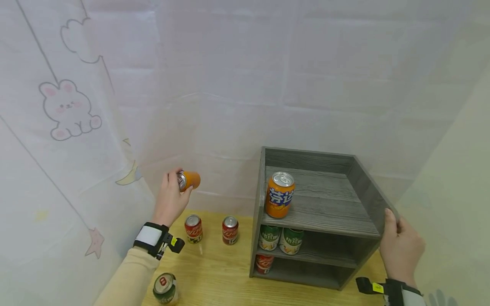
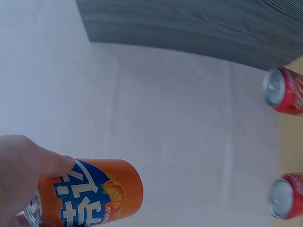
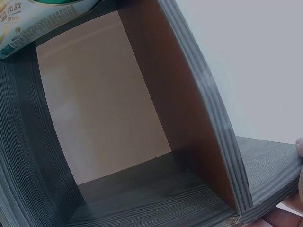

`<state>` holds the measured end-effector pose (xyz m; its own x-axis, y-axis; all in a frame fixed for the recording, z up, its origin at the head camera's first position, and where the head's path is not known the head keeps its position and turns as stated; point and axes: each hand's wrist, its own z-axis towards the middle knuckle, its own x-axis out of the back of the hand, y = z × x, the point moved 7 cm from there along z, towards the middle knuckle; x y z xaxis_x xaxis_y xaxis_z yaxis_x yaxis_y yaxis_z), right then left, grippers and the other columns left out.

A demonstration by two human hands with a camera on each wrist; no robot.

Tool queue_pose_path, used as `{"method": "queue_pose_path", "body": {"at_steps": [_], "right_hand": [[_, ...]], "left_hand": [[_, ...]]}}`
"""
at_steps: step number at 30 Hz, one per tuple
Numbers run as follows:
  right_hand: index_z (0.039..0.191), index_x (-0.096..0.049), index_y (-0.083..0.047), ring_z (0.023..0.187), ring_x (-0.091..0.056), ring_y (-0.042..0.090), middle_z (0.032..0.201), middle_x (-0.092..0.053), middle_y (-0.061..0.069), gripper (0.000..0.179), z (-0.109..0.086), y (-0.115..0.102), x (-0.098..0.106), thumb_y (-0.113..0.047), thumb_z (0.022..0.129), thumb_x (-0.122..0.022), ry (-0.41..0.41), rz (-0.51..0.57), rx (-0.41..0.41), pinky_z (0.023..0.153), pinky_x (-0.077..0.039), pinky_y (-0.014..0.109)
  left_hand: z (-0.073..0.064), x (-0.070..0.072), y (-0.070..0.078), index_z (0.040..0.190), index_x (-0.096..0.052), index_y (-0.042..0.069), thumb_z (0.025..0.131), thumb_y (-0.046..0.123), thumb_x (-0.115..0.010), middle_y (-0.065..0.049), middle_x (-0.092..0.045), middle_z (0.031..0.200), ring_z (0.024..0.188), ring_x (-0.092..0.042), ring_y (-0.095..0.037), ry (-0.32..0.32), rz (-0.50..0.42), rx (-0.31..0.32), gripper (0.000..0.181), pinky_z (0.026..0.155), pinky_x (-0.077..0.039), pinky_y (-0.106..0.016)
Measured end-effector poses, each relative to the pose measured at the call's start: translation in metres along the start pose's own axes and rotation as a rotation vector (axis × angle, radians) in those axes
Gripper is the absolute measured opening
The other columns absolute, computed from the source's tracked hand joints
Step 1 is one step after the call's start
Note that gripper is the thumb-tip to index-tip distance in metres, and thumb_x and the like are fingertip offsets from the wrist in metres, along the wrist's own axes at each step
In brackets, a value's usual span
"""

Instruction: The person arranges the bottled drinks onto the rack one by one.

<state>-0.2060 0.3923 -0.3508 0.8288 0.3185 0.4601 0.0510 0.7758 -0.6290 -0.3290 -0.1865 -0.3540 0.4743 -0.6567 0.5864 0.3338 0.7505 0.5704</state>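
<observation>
My left hand (image 1: 173, 199) grips an orange soda can (image 1: 190, 180) in the air, left of the grey wooden shelf (image 1: 314, 229). The can lies tilted on its side, and its blue label with white characters faces the left wrist camera. With thumb and fingers, my right hand (image 1: 402, 244) holds the upper edge of the shelf's right side panel. Another orange can (image 1: 280, 195) stands upright at the left of the top board. Two green-and-white cans (image 1: 292, 241) are on the middle level. A red can (image 1: 264, 263) stands at the left of the bottom level, partly hidden.
Two red cola cans (image 1: 193, 229) (image 1: 230, 230) stand on the wooden table (image 1: 214, 272) left of the shelf. Nearer the front left is a green can (image 1: 165, 289). A pale printed curtain (image 1: 214, 106) hangs behind and at the left.
</observation>
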Motion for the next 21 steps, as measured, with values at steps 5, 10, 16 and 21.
{"method": "queue_pose_path", "body": {"at_steps": [5, 10, 16, 21], "right_hand": [[0.060, -0.037, -0.006, 0.043, -0.026, 0.016, 0.049, -0.033, 0.004, 0.058, 0.000, 0.000, 0.000, -0.035, 0.107, -0.053, 0.003, -0.001, 0.003, 0.042, -0.017, 0.028], [0.060, -0.037, -0.006, 0.044, -0.026, 0.017, 0.050, -0.033, 0.005, 0.058, -0.001, -0.002, 0.000, -0.035, 0.107, -0.053, 0.005, -0.004, 0.003, 0.043, -0.017, 0.028], [0.061, -0.037, -0.006, 0.045, -0.026, 0.017, 0.052, -0.033, 0.007, 0.057, -0.001, -0.003, 0.000, -0.035, 0.107, -0.052, 0.001, -0.008, -0.009, 0.043, -0.017, 0.029], [0.061, -0.037, -0.005, 0.045, -0.026, 0.017, 0.052, -0.034, 0.006, 0.057, -0.001, 0.000, 0.000, -0.034, 0.107, -0.052, 0.004, -0.016, -0.009, 0.044, -0.018, 0.029]], "left_hand": [[0.007, 0.016, 0.039, 0.141, -0.044, -0.003, 0.085, 0.004, -0.081, -0.028, -0.045, 0.129, 0.109, -0.061, -0.045, 0.078, -0.041, -0.124, 0.067, 0.083, -0.057, -0.054], [0.009, 0.029, 0.071, 0.141, -0.047, -0.001, 0.084, 0.005, -0.082, -0.025, -0.047, 0.130, 0.111, -0.061, -0.041, 0.126, -0.070, -0.209, 0.067, 0.085, -0.057, -0.051], [0.010, 0.041, 0.110, 0.141, -0.047, -0.001, 0.084, 0.005, -0.083, -0.022, -0.049, 0.130, 0.112, -0.061, -0.038, 0.150, -0.107, -0.298, 0.067, 0.089, -0.056, -0.047], [0.010, 0.048, 0.141, 0.141, -0.049, 0.000, 0.083, 0.005, -0.084, -0.020, -0.050, 0.130, 0.111, -0.062, -0.033, 0.185, -0.136, -0.375, 0.068, 0.089, -0.056, -0.043]]}}
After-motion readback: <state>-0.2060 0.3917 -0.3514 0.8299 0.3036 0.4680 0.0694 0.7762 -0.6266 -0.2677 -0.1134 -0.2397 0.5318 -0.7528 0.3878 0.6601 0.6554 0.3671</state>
